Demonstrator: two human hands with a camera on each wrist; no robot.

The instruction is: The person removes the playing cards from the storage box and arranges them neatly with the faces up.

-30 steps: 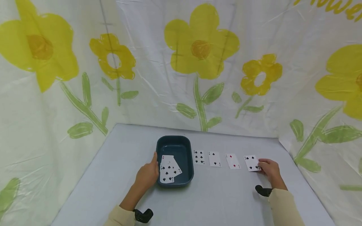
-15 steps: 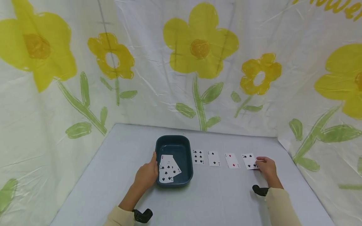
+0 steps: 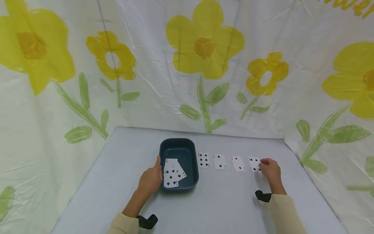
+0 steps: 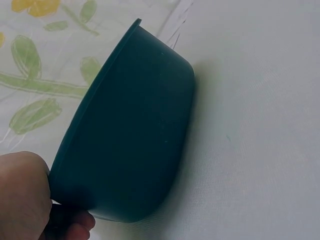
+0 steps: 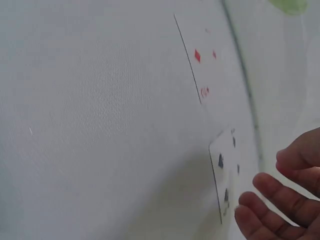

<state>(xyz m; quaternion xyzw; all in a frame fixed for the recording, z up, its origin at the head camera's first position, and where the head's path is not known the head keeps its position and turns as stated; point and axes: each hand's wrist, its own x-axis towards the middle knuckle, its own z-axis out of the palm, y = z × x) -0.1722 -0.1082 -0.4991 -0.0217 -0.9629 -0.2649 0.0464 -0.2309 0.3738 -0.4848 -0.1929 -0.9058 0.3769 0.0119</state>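
Note:
My left hand (image 3: pixel 150 178) grips the left side of a dark teal plastic tub (image 3: pixel 188 169). Several playing cards lie overlapped in it, a five of spades (image 3: pixel 171 178) on top. In the left wrist view the hand (image 4: pixel 22 195) holds the rim of the tub (image 4: pixel 125 125) at its lower left. My right hand (image 3: pixel 270 169) is over the right edge of a four of spades (image 3: pixel 253 164), partly covering it. The right wrist view shows loosely bent fingers (image 5: pixel 282 195) with nothing between them, beside the four of spades (image 5: pixel 222 175), which lies face up.
Left of the four of spades, in a row, lie a two of diamonds (image 3: pixel 238 163), a two of spades (image 3: pixel 219 162) and a six of spades (image 3: pixel 204 160) close to the tub. A flower-printed curtain (image 3: pixel 157 107) hangs behind the white table (image 3: pixel 216 201).
My right hand has slid the four of spades a little left, towards the two of diamonds, and its fingers have come off the card. The left hand has stayed on the tub.

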